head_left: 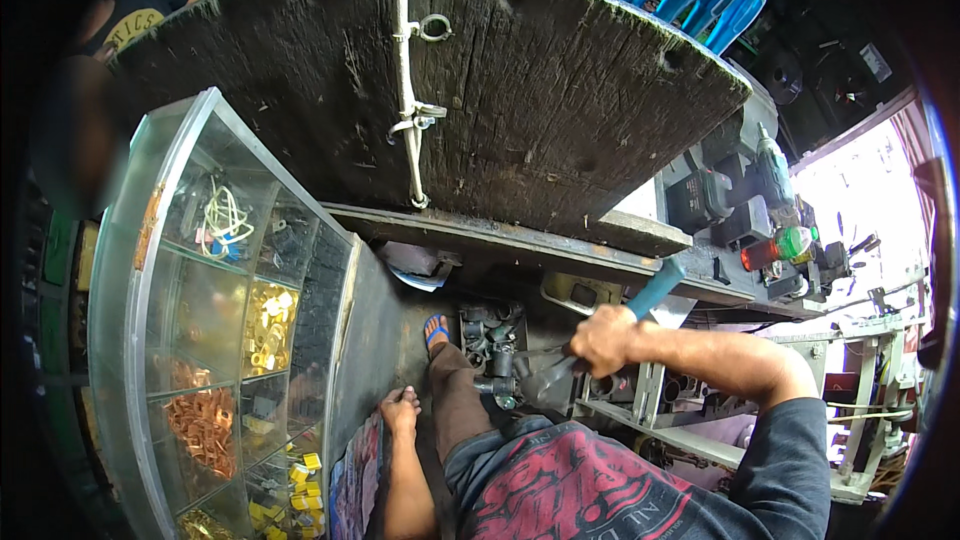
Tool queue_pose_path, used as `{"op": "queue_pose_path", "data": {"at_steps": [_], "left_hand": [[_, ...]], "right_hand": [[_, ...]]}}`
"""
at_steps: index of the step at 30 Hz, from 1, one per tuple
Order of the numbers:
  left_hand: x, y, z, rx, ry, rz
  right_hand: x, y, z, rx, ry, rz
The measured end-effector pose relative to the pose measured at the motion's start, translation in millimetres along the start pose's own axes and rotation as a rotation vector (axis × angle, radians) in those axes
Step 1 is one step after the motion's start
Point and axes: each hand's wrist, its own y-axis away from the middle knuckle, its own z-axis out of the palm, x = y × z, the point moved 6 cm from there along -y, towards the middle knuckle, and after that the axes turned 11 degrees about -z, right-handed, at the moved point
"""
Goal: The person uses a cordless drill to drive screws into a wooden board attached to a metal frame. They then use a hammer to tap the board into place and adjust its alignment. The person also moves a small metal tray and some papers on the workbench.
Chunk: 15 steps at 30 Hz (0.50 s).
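My right hand [604, 338] is wrapped round the teal handle [655, 288] of what looks like a hammer, held over the floor on my right side. Its grey lower end [548, 378] is smeared by motion. Close below that end are dark metal cylinder parts [494, 340], some in a shallow tray on the floor and one lying nearer to me. Beside my thigh, my left hand [401, 408] has its fingers curled in; whatever they hold, if anything, is hidden. My foot in a blue sandal [436, 328] rests just left of the tray.
A glass cabinet [150, 270] with brass, copper and yellow small parts stands at my left. Ahead rises a dark wooden board [540, 90] with a white cord [405, 80]. A drill [774, 172] sits at the right; a metal frame [660, 430] is below. Another person [145, 5] is at upper left.
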Motion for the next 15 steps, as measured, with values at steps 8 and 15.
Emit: {"op": "queue_pose_path", "data": {"at_steps": [8,15], "left_hand": [[-0.9,0.4,0.3,-0.025,0.028,-0.024],[-1.2,4.1,-3.0,-0.004,-0.012,-0.027]], "right_hand": [[1.8,-7.4,2.7,0.083,-0.048,-0.03],[30.8,-3.2,-13.1,0.479,-0.014,0.319]]}}
